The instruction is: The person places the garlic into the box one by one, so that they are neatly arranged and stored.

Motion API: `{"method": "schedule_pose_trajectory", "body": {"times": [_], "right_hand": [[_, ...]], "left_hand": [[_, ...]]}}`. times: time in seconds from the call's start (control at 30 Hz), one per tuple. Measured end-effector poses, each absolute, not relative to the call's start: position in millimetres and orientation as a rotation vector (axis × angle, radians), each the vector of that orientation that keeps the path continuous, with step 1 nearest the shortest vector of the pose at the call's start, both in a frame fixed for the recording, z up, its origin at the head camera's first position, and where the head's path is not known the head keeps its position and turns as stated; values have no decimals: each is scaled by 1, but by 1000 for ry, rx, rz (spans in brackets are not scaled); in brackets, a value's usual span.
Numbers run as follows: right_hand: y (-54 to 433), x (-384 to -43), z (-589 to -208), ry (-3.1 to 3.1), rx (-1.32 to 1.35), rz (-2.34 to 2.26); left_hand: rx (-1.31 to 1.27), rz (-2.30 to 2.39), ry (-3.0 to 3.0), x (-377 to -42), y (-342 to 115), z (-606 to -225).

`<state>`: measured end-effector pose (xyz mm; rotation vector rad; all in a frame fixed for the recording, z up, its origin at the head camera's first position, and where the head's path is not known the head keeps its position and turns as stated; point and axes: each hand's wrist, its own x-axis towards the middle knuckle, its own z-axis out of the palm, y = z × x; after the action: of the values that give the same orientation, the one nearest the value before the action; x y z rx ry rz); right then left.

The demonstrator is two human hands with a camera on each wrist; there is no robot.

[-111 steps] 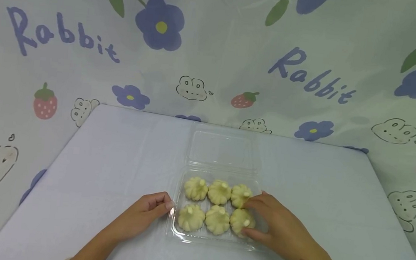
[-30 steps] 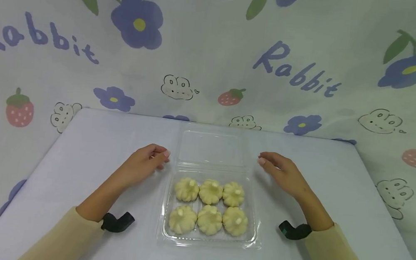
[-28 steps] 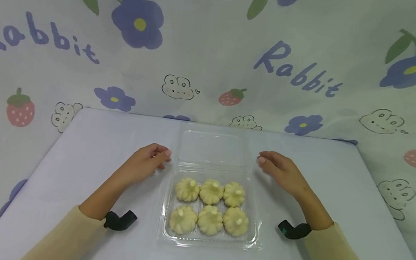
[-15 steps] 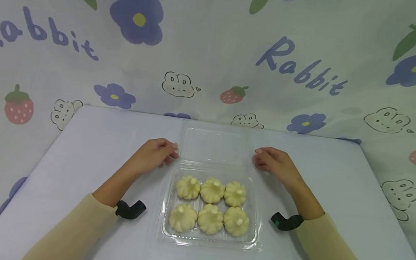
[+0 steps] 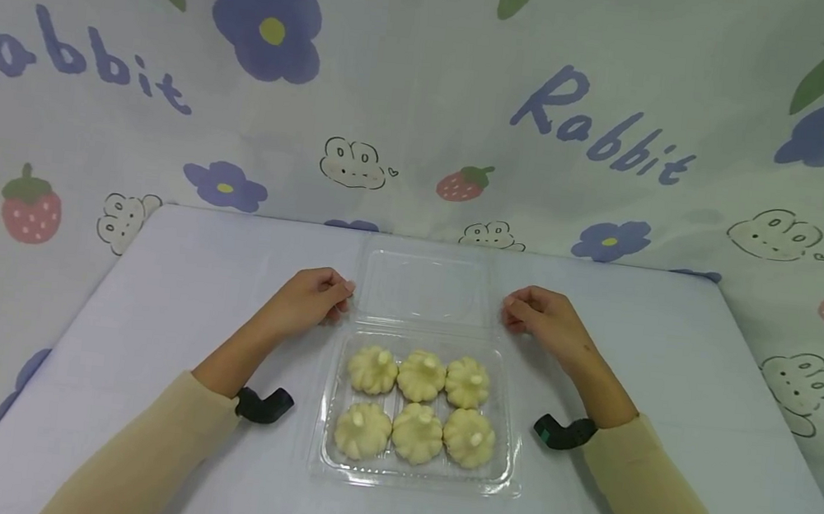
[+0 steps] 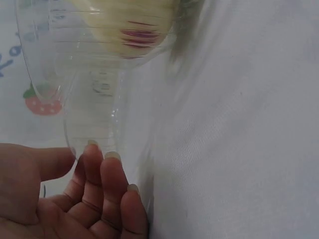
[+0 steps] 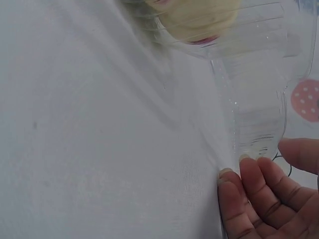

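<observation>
A clear plastic clamshell box (image 5: 411, 480) lies on the table with its lid (image 5: 424, 287) folded back flat, away from the person. In its base sit several pale garlic bulbs (image 5: 417, 434), in two rows with stems up; the wrist views show purple streaks on their sides. My left hand (image 5: 312, 301) pinches the lid's left edge between thumb and fingertips (image 6: 92, 143). At the lid's right edge, my right hand (image 5: 543, 323) pinches in the same way, its thumb (image 7: 298, 152) above the fingers. Both hands are beyond the bulbs.
A white cloth covers the table (image 5: 151, 331). Behind it hangs a curtain (image 5: 428, 85) printed with flowers, strawberries and rabbits. A black wrist device (image 5: 265, 405) is on the left wrist, another wrist device (image 5: 563, 432) on the right.
Earlier the right hand was at the right-hand bulbs and the left at the box's left rim. Both moved away from the person to the lid's sides, then inward, taking hold of its edges.
</observation>
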<state>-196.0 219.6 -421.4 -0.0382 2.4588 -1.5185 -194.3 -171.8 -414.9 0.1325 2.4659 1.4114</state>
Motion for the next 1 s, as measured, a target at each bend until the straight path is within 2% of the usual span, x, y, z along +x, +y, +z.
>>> {"method": "schedule_pose_trajectory", "body": {"times": [0.47, 1.0], "right_hand": [[220, -197, -420, 2448, -33, -1562], [219, -190, -409, 2444, -202, -1740]], "left_hand": [[179, 1488, 2439, -195, -174, -415], [262, 1637, 2410, -189, -180, -406]]}}
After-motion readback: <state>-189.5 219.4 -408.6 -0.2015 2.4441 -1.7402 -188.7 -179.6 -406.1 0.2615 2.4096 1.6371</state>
